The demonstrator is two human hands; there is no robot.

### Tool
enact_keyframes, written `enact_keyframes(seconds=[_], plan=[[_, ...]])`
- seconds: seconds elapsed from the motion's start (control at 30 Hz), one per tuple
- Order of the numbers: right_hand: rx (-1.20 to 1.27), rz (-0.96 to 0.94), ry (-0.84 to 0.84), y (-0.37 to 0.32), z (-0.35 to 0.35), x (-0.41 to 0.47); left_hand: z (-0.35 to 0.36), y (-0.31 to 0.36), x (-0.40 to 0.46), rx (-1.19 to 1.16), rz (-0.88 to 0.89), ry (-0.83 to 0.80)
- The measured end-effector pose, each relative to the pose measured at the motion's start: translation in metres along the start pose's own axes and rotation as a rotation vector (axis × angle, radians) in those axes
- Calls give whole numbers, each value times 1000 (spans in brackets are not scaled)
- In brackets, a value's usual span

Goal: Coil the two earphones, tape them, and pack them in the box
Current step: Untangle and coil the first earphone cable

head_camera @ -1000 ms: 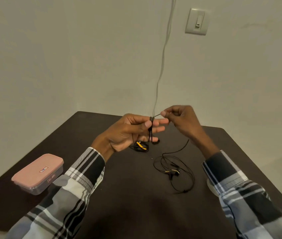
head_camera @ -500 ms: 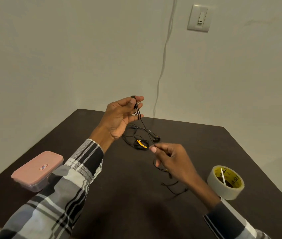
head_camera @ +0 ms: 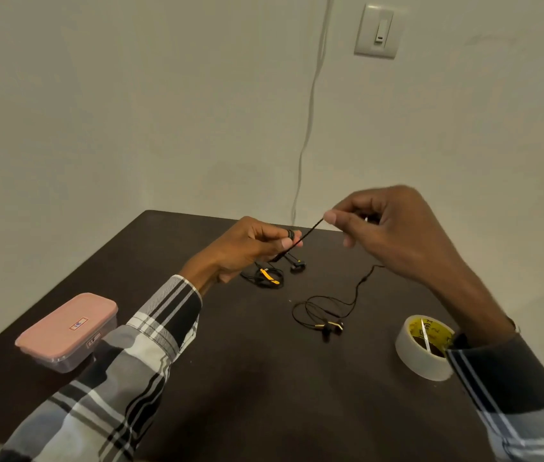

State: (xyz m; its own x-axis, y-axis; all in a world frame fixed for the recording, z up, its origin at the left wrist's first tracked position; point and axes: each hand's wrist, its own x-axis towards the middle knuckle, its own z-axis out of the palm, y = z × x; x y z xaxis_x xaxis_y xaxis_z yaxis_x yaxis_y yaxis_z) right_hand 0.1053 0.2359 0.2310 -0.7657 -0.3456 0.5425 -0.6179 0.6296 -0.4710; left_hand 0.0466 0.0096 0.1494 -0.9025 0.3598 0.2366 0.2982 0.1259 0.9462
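Head view: above the table (head_camera: 264, 395), the left hand (head_camera: 247, 248) pinches a few turns of black earphone cord (head_camera: 307, 233) wound on its fingertips, while the right hand (head_camera: 393, 235) pinches the same cord a little further along, pulled taut between them. The slack trails down to loose loops and earbuds (head_camera: 330, 326) on the table, near the tape roll (head_camera: 425, 348). A second earphone (head_camera: 269, 276) lies under the left hand; the closed pink box (head_camera: 67, 330) sits at the table's left edge. Winding likely goes best with even tension and small, stacked turns.
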Motion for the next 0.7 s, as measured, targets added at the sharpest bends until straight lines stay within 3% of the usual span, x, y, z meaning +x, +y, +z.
enact_keyframes(seconds=[0.23,0.37,0.53,0.7], plan=[[-9,38,112,21,10,40,14,6,-14,-96,-36,-195],[73,105,127,43,34,48,19,15,-17,-334,14,-294],[393,211,124,62,73,30,17,29,-12,-585,144,-235],[596,268,100,51,111,-18,8,33,-2,-584,178,-45]])
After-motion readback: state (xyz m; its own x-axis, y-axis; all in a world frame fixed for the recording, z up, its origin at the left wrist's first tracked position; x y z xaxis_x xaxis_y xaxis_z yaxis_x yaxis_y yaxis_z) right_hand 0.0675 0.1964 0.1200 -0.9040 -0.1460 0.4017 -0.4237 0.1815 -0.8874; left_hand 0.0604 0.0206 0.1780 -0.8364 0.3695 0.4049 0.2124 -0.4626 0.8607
